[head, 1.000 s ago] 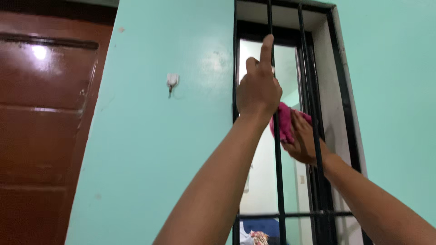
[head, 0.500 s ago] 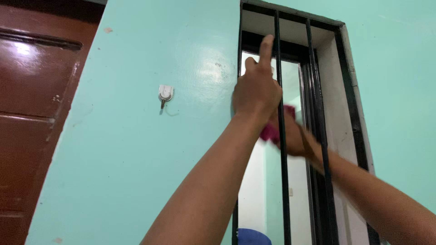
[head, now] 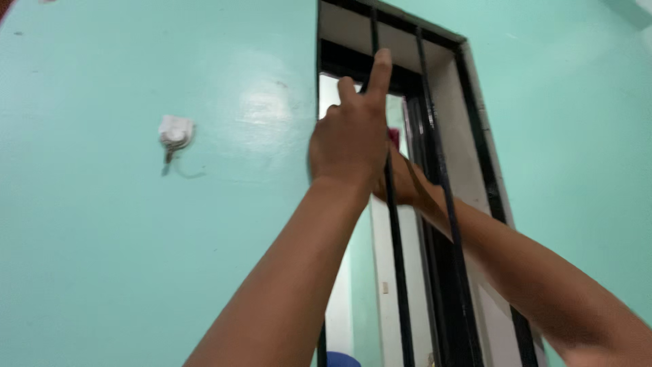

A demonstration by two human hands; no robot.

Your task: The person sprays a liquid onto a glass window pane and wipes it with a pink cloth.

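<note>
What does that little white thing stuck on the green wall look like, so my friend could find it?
Find the big mint-green wall left of the black-barred window. The small white hook sits alone on it, level with the raised left hand. It is the only white lump there, with a dark prong hanging below.

A window opening (head: 435, 81) sits right of centre in a wall (head: 136, 258), with two upright bars (head: 397, 258) standing in front of it. A small wall hook (head: 174, 133) is fixed to the wall well left of the window. The left hand (head: 350, 139) is raised before the nearer bar. The right hand (head: 401, 182) reaches between the bars, partly behind the left hand, with a bit of cloth (head: 394, 141) just above it.
</note>
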